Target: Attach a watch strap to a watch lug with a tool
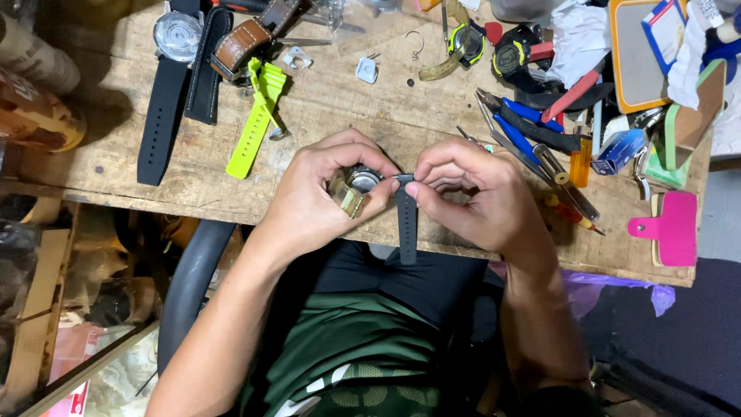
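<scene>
Fingers (363,158) gripping watch case (363,180), strap (407,224) between

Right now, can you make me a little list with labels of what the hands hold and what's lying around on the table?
left hand: grips a round gold-and-silver metal watch case
right hand: pinches the top end of a black rubber watch strap against the case
strap: hangs down past the scuffed wooden table edge
behind left hand: lime green plastic strap, black-strapped watch
behind right hand: blue-handled pliers, pink plastic tool
</scene>
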